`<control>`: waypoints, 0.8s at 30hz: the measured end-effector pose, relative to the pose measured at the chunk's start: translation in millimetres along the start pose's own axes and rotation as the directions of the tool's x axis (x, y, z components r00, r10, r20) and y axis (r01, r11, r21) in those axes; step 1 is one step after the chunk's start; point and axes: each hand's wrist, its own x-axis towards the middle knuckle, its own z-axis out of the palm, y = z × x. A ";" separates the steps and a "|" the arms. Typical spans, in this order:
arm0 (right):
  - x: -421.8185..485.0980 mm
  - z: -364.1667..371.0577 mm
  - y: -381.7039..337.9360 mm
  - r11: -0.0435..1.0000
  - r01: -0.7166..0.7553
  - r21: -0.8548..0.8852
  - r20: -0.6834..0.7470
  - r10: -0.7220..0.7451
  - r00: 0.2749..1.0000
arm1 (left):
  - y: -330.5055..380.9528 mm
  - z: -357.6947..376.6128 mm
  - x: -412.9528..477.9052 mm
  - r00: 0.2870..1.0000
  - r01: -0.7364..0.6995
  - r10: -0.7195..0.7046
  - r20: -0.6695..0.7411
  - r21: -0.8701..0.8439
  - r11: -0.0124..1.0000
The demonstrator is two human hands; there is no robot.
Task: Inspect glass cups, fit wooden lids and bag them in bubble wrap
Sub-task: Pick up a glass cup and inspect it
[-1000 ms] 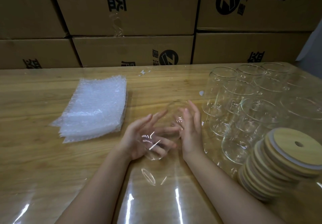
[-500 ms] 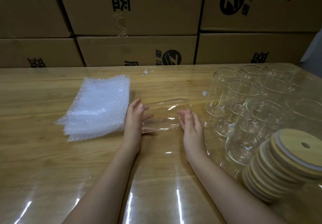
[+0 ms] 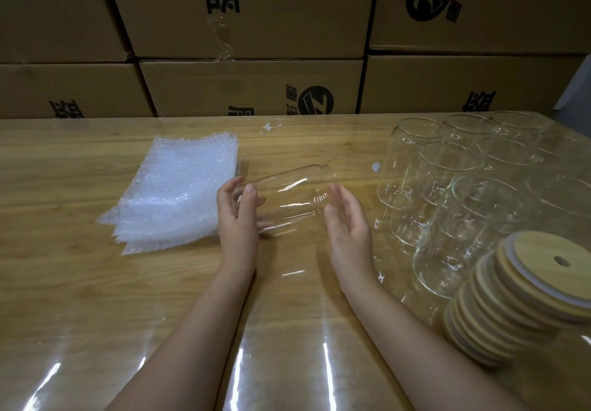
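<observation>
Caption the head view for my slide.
Left hand grips a sideways glass cup, right hand steadies it, between bubble bags and wooden lids.

**Worktable and its load**

Wooden table (image 3: pixel 80 282) under a glossy clear sheet (image 3: pixel 287 369). Left: stacked bubble-wrap bags (image 3: pixel 179 193). Right: clustered upright glass cups (image 3: pixel 463 193), rims up. Near right: leaning stack of wooden lids (image 3: pixel 511 302), just beside the cups.

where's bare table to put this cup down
Bare wooden table lies left of the white bubble wrap bag stack, near you between the forearms, and behind the held clear glass cup up to the brown cardboard boxes. The right side is crowded: upright empty glass cups and stacked round wooden lids.
</observation>
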 end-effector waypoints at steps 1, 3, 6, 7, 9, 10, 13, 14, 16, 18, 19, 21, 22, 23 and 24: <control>-0.2 -0.3 0.3 1.000 0.011 -0.003 0.005 -0.011 1.000 | -0.2 0.5 -0.4 1.000 -0.005 0.005 0.002 0.005 1.000; -0.9 -0.7 -0.5 0.999 0.039 -0.019 0.013 -0.039 0.999 | -0.8 0.1 -1.3 1.000 -0.009 0.009 0.014 0.028 1.000; -2.2 -2.3 -1.9 0.990 0.107 -0.096 0.002 -0.108 0.994 | 0.0 0.5 -3.8 0.997 -0.019 0.013 0.070 0.086 0.996; -2.1 -3.4 -2.2 0.986 0.124 -0.116 -0.009 -0.125 0.992 | 0.8 0.8 -5.0 0.995 -0.030 0.020 0.099 0.098 0.995; -2.1 -5.1 -3.8 0.986 0.118 -0.114 -0.026 -0.122 0.992 | 2.1 0.5 -6.5 0.989 -0.043 0.028 0.147 0.104 0.994; -2.1 -5.5 -4.6 0.989 0.107 -0.098 -0.032 -0.111 0.993 | 2.8 0.1 -6.7 0.987 -0.040 0.023 0.160 0.101 0.994; -3.1 -4.8 -7.9 0.993 0.100 -0.066 -0.035 -0.103 0.994 | 3.6 -3.0 -4.4 0.986 0.005 -0.016 0.169 0.066 0.998; -3.2 -4.0 -9.1 0.994 0.098 -0.055 -0.034 -0.100 0.994 | 4.0 -3.9 -3.8 0.984 0.022 -0.030 0.175 0.048 0.999; -3.2 -2.7 -9.6 0.995 0.088 -0.042 -0.031 -0.089 0.996 | 5.2 -5.6 -2.8 0.980 0.047 -0.047 0.193 0.006 0.999; -4.8 -1.7 -10.2 0.995 0.084 -0.046 -0.004 -0.085 0.996 | 5.5 -7.1 -1.5 0.978 0.061 -0.052 0.201 -0.040 0.997; -6.0 -1.0 -11.2 0.995 0.085 -0.043 0.018 -0.084 0.996 | 5.4 -8.0 -0.7 0.978 0.067 -0.054 0.202 -0.057 0.996; -7.9 0.3 -13.6 0.996 0.081 -0.028 0.057 -0.079 0.995 | 4.9 -9.5 1.0 0.977 0.089 -0.070 0.199 -0.088 0.992; -8.1 0.7 -14.4 0.997 0.076 -0.017 0.068 -0.074 0.995 | 4.5 -9.8 1.6 0.977 0.104 -0.083 0.195 -0.100 0.990; -7.8 0.8 -14.4 0.998 0.069 -0.006 0.076 -0.068 0.995 | 3.9 -10.0 2.6 0.978 0.117 -0.095 0.188 -0.107 0.987; -7.1 0.6 -13.7 0.998 0.058 0.004 0.081 -0.058 0.995 | 3.3 -10.0 2.8 0.978 0.125 -0.104 0.180 -0.112 0.986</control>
